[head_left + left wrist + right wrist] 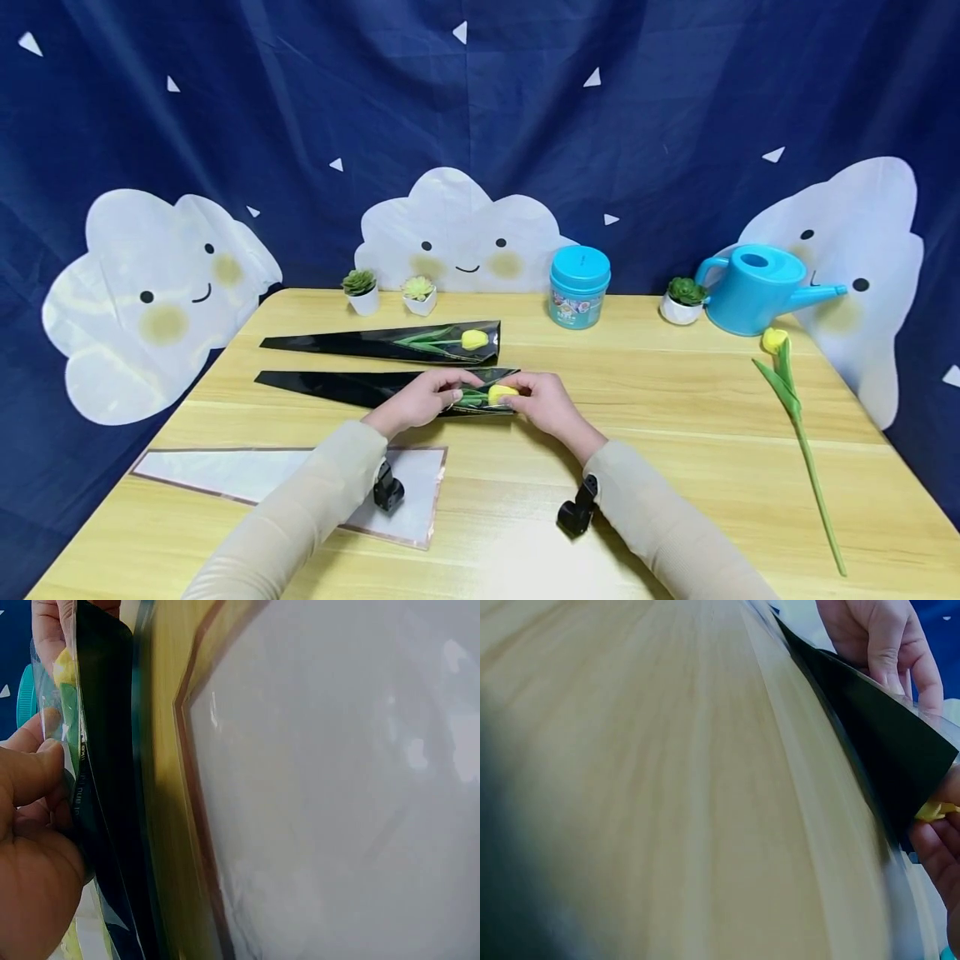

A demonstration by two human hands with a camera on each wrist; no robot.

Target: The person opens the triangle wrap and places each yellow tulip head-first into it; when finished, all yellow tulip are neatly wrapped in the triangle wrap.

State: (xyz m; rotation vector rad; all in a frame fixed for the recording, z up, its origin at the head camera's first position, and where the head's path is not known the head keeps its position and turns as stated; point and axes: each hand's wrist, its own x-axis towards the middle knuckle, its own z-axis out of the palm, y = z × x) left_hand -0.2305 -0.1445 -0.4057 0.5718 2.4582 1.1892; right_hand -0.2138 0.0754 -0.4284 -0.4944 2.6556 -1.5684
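Note:
A black flower sleeve (322, 384) with a clear front lies at mid-table, a yellow tulip (501, 395) inside it near the wide right end. My left hand (423, 400) pinches the sleeve's clear film beside the stem; the left wrist view shows thumb and fingers on that film (52, 712). At the wide end, my right hand (547, 404) holds the tulip's bloom between its fingers. In the right wrist view the yellow bloom (932, 811) shows at the mouth of the black sleeve (870, 727), fingers above and below it.
Behind lies another black sleeve (337, 342) containing a yellow tulip (474, 339). A white sleeve (405, 492) lies front left, partly under my left arm. A loose tulip (806, 450) is at right. Along the back stand small potted plants (363, 293), a blue tub (579, 287) and a watering can (753, 292).

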